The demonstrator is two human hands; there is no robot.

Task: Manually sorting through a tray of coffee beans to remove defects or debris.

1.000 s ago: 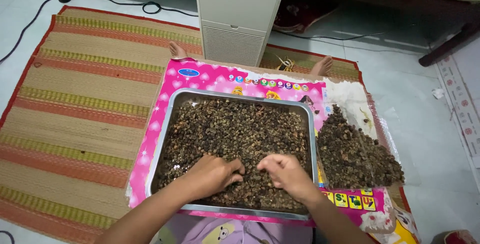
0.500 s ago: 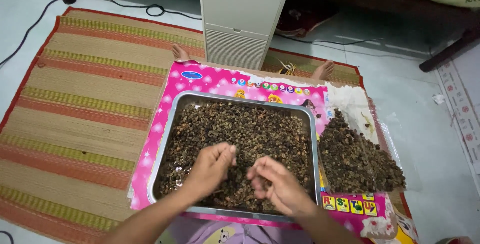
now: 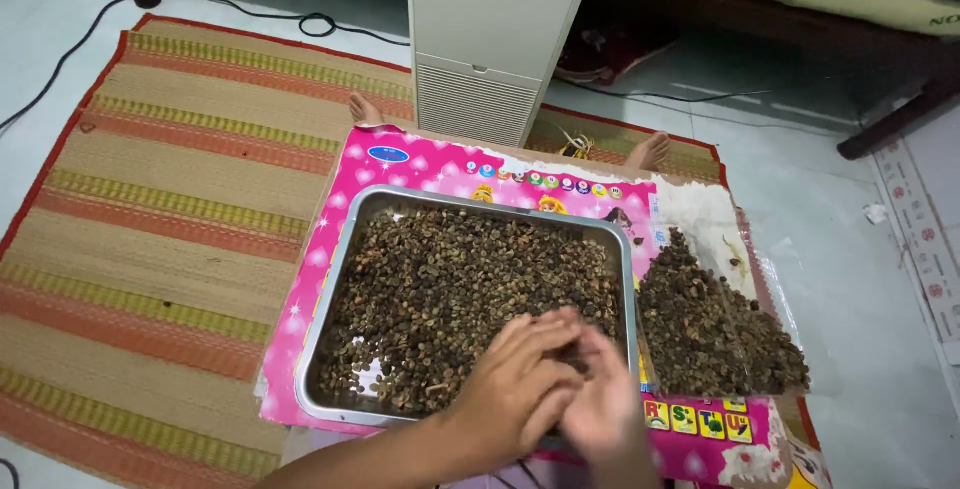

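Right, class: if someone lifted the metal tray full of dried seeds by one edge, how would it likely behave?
The metal tray looks rigid, so it probably would not bend. It is shallow and filled with loose dried seeds, so tilting would likely send them sliding and spilling. So full, it may feel fairly heavy for its size.

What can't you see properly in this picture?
Head view:
- What the left hand and blurred right hand hold: hidden between the pressed palms.
- Near edge of the silver metal tray: covered by the hands.
- What the small dark brown dried bits are: too small.
- White ribbed box: cut off at the top.
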